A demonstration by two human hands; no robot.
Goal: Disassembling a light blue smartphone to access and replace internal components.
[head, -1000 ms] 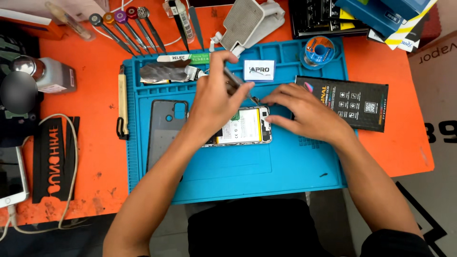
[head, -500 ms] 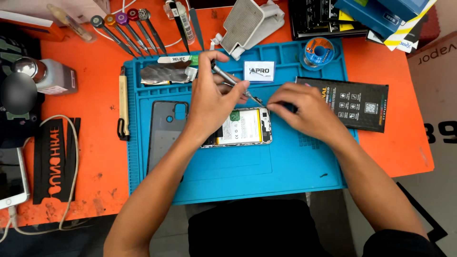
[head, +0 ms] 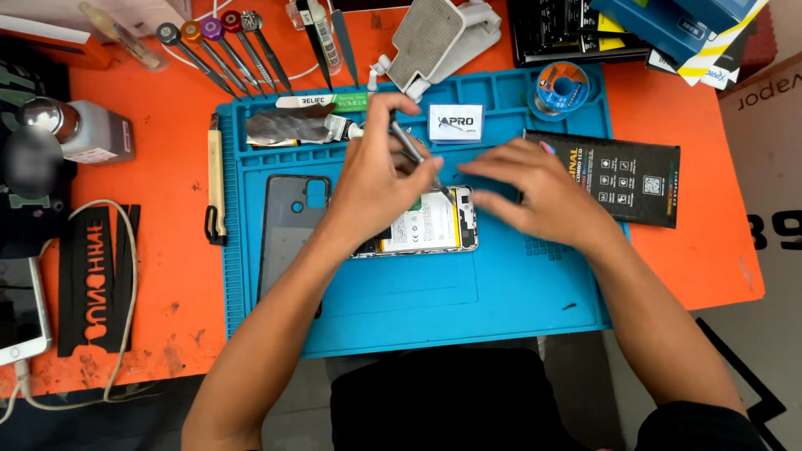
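Observation:
An opened phone (head: 430, 225) with its white battery showing lies on the blue work mat (head: 434, 301). My left hand (head: 376, 179) grips metal tweezers (head: 413, 154) whose tips point down at the phone's upper right corner. My right hand (head: 539, 196) rests flat on the mat just right of the phone, fingers spread toward its top edge, holding nothing that I can see. The dark back cover (head: 292, 221) lies on the mat to the left of the phone.
A black battery box (head: 622, 175) lies right of my right hand. A solder spool (head: 561, 88), a small white card (head: 456, 122), a crumpled tube (head: 292, 127), several screwdrivers (head: 225, 50), a bottle (head: 79, 129) and a white phone (head: 18, 321) lie around on the orange table.
My right hand has opened out and slid left toward the phone's top edge. The tweezers in my left hand have tilted more upright over the phone's corner.

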